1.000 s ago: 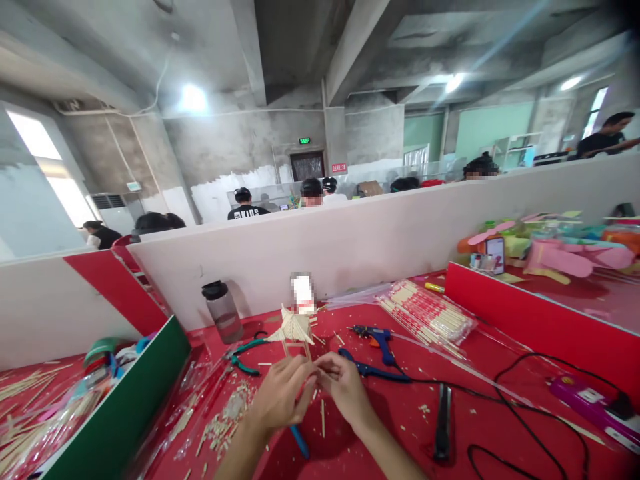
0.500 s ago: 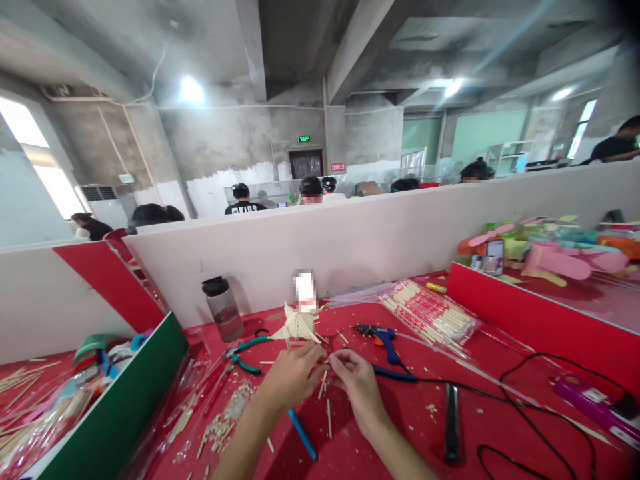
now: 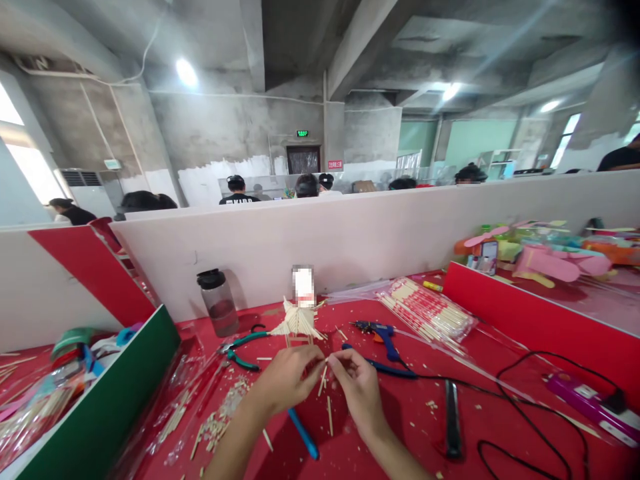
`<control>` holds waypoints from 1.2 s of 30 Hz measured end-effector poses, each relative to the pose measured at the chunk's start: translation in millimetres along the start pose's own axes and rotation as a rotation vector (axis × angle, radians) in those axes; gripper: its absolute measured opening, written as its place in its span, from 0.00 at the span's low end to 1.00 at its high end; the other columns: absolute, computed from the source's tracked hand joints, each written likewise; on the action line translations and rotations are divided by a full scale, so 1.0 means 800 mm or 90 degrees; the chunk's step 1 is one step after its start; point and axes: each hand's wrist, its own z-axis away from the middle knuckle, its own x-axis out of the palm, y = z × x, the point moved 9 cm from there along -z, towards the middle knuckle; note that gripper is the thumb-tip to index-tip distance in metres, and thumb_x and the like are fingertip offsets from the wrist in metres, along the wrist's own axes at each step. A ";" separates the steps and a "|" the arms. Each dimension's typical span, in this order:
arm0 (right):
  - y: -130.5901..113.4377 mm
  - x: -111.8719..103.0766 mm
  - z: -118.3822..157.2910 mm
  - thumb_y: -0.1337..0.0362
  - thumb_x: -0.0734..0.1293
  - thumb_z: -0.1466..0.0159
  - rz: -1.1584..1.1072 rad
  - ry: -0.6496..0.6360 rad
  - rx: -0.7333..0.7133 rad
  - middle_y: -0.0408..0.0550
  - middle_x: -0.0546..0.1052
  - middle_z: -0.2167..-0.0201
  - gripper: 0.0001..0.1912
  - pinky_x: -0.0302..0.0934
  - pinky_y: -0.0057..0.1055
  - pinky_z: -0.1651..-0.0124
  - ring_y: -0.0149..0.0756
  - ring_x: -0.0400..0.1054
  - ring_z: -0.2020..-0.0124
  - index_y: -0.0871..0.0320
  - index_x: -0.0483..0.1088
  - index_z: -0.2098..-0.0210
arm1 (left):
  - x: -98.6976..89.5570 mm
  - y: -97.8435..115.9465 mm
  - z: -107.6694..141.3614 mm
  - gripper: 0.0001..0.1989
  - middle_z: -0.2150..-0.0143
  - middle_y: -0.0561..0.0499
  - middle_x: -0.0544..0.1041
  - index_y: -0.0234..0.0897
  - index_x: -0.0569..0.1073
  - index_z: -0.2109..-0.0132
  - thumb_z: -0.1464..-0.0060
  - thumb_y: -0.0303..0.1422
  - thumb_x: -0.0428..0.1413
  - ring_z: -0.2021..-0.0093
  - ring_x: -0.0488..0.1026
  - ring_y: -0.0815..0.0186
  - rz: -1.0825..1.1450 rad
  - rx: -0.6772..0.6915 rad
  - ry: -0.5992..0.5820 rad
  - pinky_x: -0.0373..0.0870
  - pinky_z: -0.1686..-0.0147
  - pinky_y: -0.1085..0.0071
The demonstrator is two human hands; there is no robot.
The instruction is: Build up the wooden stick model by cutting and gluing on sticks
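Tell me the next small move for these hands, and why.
Probably ease the right hand slightly away from the left hand: their fingertips come together on the near side of the stick model, hiding whatever they may pinch.

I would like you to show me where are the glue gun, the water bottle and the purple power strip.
Glue gun (image 3: 384,337): head view, blue body.
Water bottle (image 3: 221,308): head view, clear side.
Power strip (image 3: 575,392): head view, purple casing.

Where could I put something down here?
Crumbs aside, bare red table shows between the right forearm and black tool, and right of the blue rod's end. Stick scraps and pliers crowd it left of the left hand.
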 end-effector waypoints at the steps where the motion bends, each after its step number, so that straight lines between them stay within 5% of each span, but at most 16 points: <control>1: -0.001 0.001 0.000 0.45 0.71 0.41 0.005 -0.008 -0.001 0.45 0.73 0.75 0.21 0.61 0.28 0.73 0.33 0.65 0.77 0.60 0.71 0.66 | 0.000 -0.003 0.000 0.12 0.66 0.50 0.78 0.39 0.74 0.62 0.35 0.36 0.48 0.67 0.72 0.65 0.027 -0.008 0.006 0.62 0.67 0.71; 10: -0.020 -0.005 -0.020 0.50 0.67 0.37 0.035 -0.037 -0.031 0.41 0.68 0.74 0.16 0.58 0.25 0.77 0.30 0.62 0.77 0.57 0.66 0.63 | 0.017 -0.072 0.000 0.19 0.74 0.55 0.70 0.36 0.70 0.67 0.39 0.49 0.52 0.73 0.68 0.68 0.429 -0.131 0.045 0.65 0.69 0.72; 16: -0.069 0.016 -0.041 0.65 0.63 0.37 0.217 -0.203 -0.117 0.46 0.72 0.62 0.09 0.65 0.27 0.66 0.32 0.68 0.68 0.56 0.67 0.57 | 0.039 -0.107 0.002 0.24 0.77 0.55 0.70 0.35 0.70 0.69 0.48 0.54 0.59 0.76 0.67 0.71 0.579 -0.237 0.079 0.63 0.72 0.74; 20: -0.068 0.038 -0.052 0.69 0.66 0.41 0.408 -0.323 -0.146 0.44 0.74 0.61 0.24 0.64 0.29 0.62 0.31 0.69 0.69 0.53 0.64 0.46 | 0.044 -0.112 0.002 0.25 0.76 0.56 0.72 0.35 0.71 0.70 0.54 0.55 0.63 0.77 0.67 0.72 0.647 -0.293 0.125 0.63 0.73 0.76; 23: -0.062 0.050 -0.062 0.68 0.69 0.42 0.498 -0.334 -0.178 0.46 0.76 0.59 0.28 0.62 0.29 0.62 0.32 0.70 0.69 0.51 0.64 0.43 | 0.045 -0.112 0.003 0.24 0.75 0.56 0.72 0.34 0.73 0.69 0.55 0.54 0.64 0.76 0.67 0.74 0.680 -0.319 0.149 0.62 0.73 0.77; 36: -0.053 0.076 -0.072 0.67 0.64 0.37 0.563 -0.318 -0.241 0.48 0.80 0.60 0.19 0.61 0.29 0.61 0.39 0.75 0.62 0.54 0.66 0.46 | 0.053 -0.125 0.006 0.24 0.73 0.54 0.74 0.35 0.73 0.68 0.56 0.53 0.64 0.77 0.67 0.73 0.707 -0.345 0.208 0.61 0.75 0.77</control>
